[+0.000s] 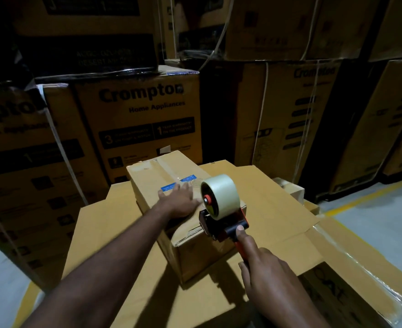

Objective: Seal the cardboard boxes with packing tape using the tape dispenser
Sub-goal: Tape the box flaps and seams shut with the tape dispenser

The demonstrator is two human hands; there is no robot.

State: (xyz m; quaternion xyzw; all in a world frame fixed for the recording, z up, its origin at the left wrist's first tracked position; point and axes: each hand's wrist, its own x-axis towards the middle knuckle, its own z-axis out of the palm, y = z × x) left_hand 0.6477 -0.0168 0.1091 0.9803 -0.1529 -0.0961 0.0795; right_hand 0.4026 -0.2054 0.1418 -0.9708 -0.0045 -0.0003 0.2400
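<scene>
Pressing flat on the lid of the cardboard box [196,253] with the left hand [181,198], fingers straight and spread, fingertips touching the blue labels [169,187] at 12 o'clock of the palm. Gripping the orange handle of the tape dispenser [220,227] with the right hand [265,268], fingers curled round it, index finger stretched forward onto the black part. Holding the dispenser's front end against the near edge of the lid, at 4 o'clock from the left hand, just beside it, with the pale tape roll [222,194] standing upright above the lid.

Standing at the middle of a sheet of flattened cardboard [280,209], the box itself, long axis running from 11 to 5 o'clock. Peeking over the sheet's far edge at 2 o'clock, a small box [292,190]. Stacked behind from 9 through 3 o'clock, tall Crompton cartons [140,110], dim and partly strapped. Crossing the grey floor at 3 o'clock, a yellow line [361,197].
</scene>
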